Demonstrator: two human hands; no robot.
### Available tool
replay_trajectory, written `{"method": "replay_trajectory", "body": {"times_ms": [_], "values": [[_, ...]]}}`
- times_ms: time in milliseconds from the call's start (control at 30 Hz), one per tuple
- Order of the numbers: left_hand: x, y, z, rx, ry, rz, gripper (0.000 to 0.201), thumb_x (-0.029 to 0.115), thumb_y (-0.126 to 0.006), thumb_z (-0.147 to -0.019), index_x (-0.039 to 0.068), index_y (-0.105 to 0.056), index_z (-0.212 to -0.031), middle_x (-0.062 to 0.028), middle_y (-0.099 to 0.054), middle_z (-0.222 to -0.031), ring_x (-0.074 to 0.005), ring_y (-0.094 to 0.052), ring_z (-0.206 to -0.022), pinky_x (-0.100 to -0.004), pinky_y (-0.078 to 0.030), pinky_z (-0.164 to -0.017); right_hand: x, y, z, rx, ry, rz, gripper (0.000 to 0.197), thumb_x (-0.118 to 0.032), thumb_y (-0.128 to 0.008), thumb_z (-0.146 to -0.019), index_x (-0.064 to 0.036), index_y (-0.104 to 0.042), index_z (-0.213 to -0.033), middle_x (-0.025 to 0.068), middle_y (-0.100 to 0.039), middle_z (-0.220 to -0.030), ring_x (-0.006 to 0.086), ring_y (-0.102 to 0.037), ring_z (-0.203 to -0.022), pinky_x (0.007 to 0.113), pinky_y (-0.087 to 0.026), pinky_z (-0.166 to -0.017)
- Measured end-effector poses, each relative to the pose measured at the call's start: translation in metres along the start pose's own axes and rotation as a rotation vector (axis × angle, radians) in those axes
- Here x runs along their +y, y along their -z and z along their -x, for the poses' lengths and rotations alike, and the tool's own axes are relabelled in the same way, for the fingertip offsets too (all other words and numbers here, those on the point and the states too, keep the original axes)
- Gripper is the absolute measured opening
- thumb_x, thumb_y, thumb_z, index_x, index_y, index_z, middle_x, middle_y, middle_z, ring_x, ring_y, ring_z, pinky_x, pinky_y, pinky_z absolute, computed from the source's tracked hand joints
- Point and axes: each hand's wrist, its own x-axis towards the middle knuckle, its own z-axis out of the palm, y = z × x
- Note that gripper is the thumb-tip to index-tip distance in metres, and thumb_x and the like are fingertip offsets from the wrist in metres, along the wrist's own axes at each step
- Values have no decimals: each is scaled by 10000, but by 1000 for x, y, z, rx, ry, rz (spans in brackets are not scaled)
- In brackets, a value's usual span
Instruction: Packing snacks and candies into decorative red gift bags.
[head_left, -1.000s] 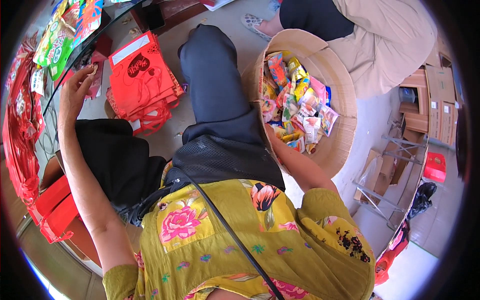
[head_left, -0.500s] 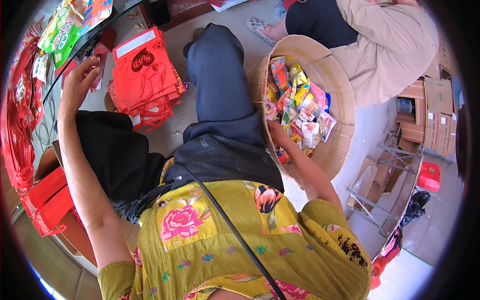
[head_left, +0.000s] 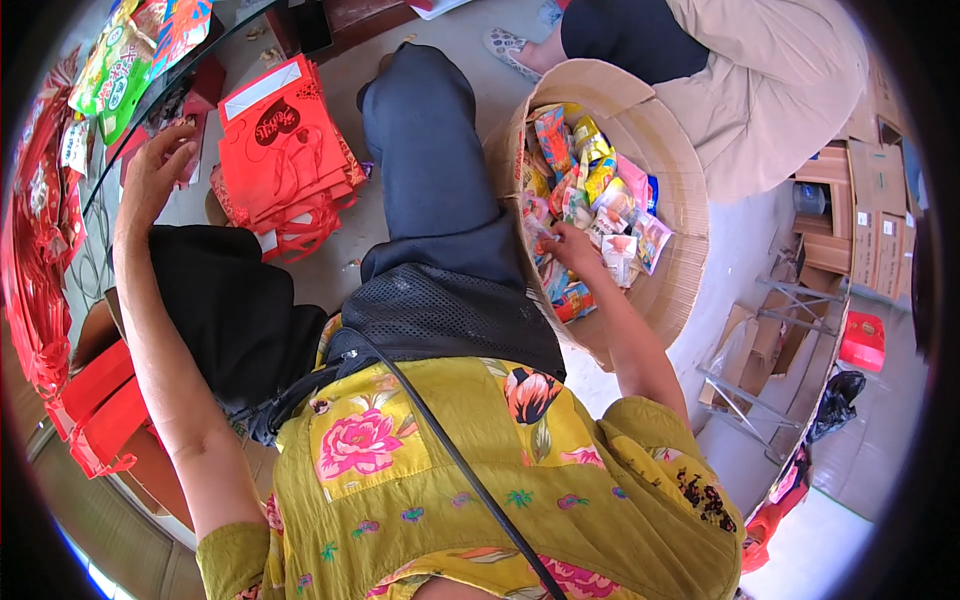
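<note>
My right hand (head_left: 574, 250) is inside a round cardboard bin (head_left: 672, 180), its fingers closed on a small snack packet (head_left: 547, 236) with a pale wrapper. Beneath and around it lies a heap of colourful wrapped snacks (head_left: 603, 180). My left hand (head_left: 158, 172) is raised at the edge of a glass-topped table (head_left: 232, 32), fingers loosely bent and apart, with nothing seen in them. To its right, a stack of red gift bags (head_left: 285, 155) lies low down, ribbon handles toward me.
Green and yellow snack pouches (head_left: 120, 75) lie on the table. Red bags (head_left: 40, 240) hang at the far left. Another person's leg (head_left: 635, 42) and beige clothing (head_left: 760, 90) are just beyond the bin. Cardboard boxes (head_left: 875, 235) and a metal-legged stand (head_left: 760, 400) stand at the right.
My right hand has risen from the bin's near left side onto the heap, and a packet now shows in its fingers. My left hand has hardly moved.
</note>
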Motion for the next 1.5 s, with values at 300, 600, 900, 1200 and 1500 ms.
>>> {"method": "replay_trajectory", "body": {"times_ms": [300,600,900,1200,1500], "values": [[-3,-1,0,-4,-33,7,316,188,-618,-916,17,-632,-1182,-69,-655,-840,-115,-555,-620,-267,-454,-568,-16,28,-3,161,127,64,272,-284,-698,-824,-34,-658,-923,192,-657,-818,312,-643,-751,394,-489,-690],[-1,-9,-2,25,-56,100,303,120,-645,-868,-5,-634,-1143,-93,-650,-815,-141,-592,-626,-291,-489,-596,-170,162,31,422,319,-414,167,-164,-669,-883,-11,-620,-927,31,-637,-817,50,-548,-713,222,-450,-627],[9,-8,10,98,-75,-94,333,250,-701,-825,54,-673,-1093,-208,-687,-945,-370,-655,-929,-441,-515,-826,-345,166,21,40,649,-885,103,-118,-556,-970,-42,-554,-1040,42,-641,-1026,89,-600,-951,261,-468,-866],[20,-6,14,101,14,-101,341,252,-687,-842,58,-665,-1121,-198,-692,-981,-364,-647,-962,-433,-507,-834,-559,139,-45,-343,781,-1039,341,-237,-602,-956,20,-549,-1175,111,-610,-1091,177,-592,-1007,404,-516,-843],[19,-2,13,119,-23,-126,333,258,-668,-847,53,-660,-1109,-215,-680,-947,-376,-638,-954,-450,-499,-842,-566,98,-41,-240,837,-781,426,-189,-566,-959,14,-472,-1321,163,-494,-1343,297,-523,-1233,448,-504,-953]]}}
